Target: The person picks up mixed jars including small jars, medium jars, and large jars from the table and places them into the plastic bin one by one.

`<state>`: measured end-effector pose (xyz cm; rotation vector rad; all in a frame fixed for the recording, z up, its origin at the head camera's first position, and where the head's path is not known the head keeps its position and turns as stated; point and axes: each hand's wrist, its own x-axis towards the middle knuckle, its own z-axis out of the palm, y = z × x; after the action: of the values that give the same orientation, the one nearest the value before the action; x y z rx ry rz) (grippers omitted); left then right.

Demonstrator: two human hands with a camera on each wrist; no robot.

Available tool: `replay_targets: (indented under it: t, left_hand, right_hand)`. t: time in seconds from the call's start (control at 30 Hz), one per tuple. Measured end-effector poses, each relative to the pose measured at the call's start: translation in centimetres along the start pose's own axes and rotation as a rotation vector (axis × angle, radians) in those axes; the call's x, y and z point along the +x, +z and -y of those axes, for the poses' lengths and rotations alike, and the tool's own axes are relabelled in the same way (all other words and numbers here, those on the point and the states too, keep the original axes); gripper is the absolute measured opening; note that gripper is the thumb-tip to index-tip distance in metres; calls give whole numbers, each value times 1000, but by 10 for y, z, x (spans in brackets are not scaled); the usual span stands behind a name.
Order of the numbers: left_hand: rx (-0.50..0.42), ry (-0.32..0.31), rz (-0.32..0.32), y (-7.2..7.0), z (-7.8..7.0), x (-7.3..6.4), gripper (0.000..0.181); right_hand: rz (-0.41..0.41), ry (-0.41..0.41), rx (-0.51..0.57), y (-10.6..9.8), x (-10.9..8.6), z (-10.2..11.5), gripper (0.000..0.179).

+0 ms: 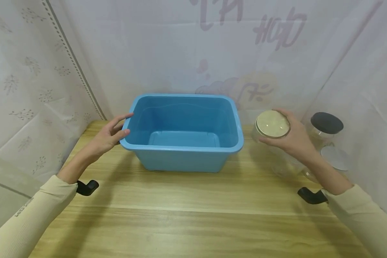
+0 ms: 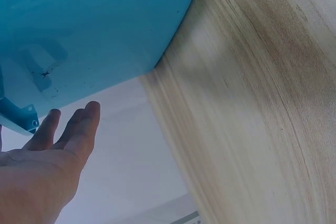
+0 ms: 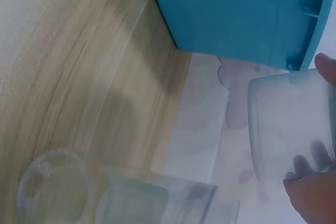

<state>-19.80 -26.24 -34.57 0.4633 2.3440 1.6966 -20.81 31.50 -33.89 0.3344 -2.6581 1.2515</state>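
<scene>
A blue plastic tub [image 1: 180, 159] stands on the wooden table, its inside bare. My left hand [image 1: 108, 134] touches the tub's left rim with extended fingers and thumb. In the left wrist view the fingers [image 2: 79, 129] look fairly straight beside the tub's wall [image 2: 105, 30]. Right of the tub, my right hand [image 1: 293, 138] grips a clear jar with a gold lid [image 1: 273, 124], fingers and thumb round its upper part. The right wrist view shows this jar [image 3: 289, 121] raised off the table, near the tub's rim.
At the right stand a clear jar with a black lid [image 1: 326, 123] and a clear container with a pale grey lid [image 1: 336, 157], partly behind my right forearm. A printed curtain [image 1: 167, 46] hangs behind the wooden table [image 1: 187, 222] and at both sides.
</scene>
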Motion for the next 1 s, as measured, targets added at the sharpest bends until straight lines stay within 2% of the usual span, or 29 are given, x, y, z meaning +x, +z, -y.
replay_targets:
  t: [0.37,0.7,0.87,1.0]
  left_hand:
    - [15,-7,6,4,-3,5,60]
    - [3,-12,9,5,-3,4,61]
    - [11,-12,5,3,-3,1,61]
    - [27,-7,1,2,-2,-1,61]
  right_hand:
    - [-25,-84,-41,-15,7,11,98]
    - [19,-181,-41,-18,9,61,82]
    - [30,-194,-25,-16,10,66,90]
    - [32,-281,-45,-14,17,56,103]
